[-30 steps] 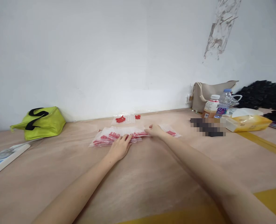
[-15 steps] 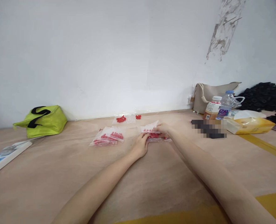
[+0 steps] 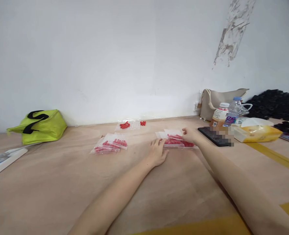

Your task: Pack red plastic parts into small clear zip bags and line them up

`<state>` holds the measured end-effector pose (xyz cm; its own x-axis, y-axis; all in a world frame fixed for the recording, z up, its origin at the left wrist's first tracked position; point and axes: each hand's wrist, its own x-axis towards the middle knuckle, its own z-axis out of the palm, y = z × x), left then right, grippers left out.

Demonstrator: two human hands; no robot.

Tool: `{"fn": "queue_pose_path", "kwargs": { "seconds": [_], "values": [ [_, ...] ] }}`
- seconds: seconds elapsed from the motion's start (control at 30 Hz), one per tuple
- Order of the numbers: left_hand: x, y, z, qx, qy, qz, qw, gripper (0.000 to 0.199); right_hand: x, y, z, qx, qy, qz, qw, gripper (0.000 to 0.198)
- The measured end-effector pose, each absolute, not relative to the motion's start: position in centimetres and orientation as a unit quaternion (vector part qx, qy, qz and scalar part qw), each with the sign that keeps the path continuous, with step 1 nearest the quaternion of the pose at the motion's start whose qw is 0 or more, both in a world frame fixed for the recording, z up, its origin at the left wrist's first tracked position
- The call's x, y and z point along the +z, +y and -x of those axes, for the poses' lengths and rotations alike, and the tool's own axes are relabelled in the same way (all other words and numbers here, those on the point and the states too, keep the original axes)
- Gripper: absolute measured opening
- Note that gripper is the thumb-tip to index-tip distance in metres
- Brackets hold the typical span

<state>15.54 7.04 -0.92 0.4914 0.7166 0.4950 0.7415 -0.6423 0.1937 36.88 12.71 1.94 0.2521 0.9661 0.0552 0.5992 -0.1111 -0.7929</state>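
Observation:
A pile of clear zip bags (image 3: 175, 143) with red pieces inside lies flat on the brown table covering. My left hand (image 3: 158, 152) rests at the pile's left edge, fingers spread and thumb apart, touching the nearest bag. At the right end is my right hand (image 3: 190, 135), its fingers loosely bent and apart, with nothing seen in them; part of the hand covers the bags' edge. A second pile of similar bags (image 3: 111, 143) lies to the left. Farther back, near the wall, loose red pieces (image 3: 124, 125) and a small red cluster (image 3: 143, 123) lie on clear plastic.
On the left are a lime-green bag (image 3: 45, 127) and a white power strip (image 3: 9, 161). To the right lie a black phone (image 3: 211, 135), bottles (image 3: 220, 115), a tissue pack (image 3: 259, 132), a beige bag (image 3: 205, 109) and a heap of black parts (image 3: 276, 102).
My right hand has moved right, off the middle of the bags, and the pile now lies spread wider to the right. My left hand has shifted slightly right and its fingers have spread.

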Motion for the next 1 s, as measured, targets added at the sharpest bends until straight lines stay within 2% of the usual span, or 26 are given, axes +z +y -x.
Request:
{"fn": "queue_pose_path", "kwargs": {
  "seconds": [0.13,0.27,0.33,0.47,0.57,0.67,0.8,1.0],
  "values": [
    [1.1,6.6,-7.8,-0.198,-0.441,0.864,0.138,0.024,2.2,11.9,-33.5,0.071,-0.662,0.637,0.388,0.035],
    [2.1,7.0,0.0,-0.146,-0.462,0.846,0.220,0.031,1.4,9.7,-27.6,-0.013,-0.791,0.477,0.383,0.019],
    [1.9,7.2,2.0,-0.146,-0.457,0.845,0.235,0.034,0.8,8.6,-25.2,-0.030,-0.838,0.420,0.348,0.016],
    [0.8,7.9,2.4,-0.207,-0.438,0.846,0.222,0.018,-0.3,7.7,-22.8,-0.090,-0.881,0.367,0.286,0.013],
    [0.0,8.4,1.1,-0.234,-0.433,0.844,0.213,0.019,-0.9,7.8,-22.9,-0.110,-0.886,0.362,0.269,0.013],
    [-0.5,8.7,-0.6,-0.244,-0.426,0.851,0.185,0.021,-1.4,7.8,-23.4,-0.112,-0.876,0.372,0.284,0.013],
    [-1.1,8.3,-3.5,-0.303,-0.403,0.860,0.082,0.018,-1.8,7.7,-23.6,-0.102,-0.850,0.404,0.322,0.017],
    [-1.6,7.7,-6.4,-0.331,-0.328,0.885,0.013,0.017,-2.0,8.0,-23.8,-0.207,-0.850,0.378,0.303,0.016]
  ]
}}
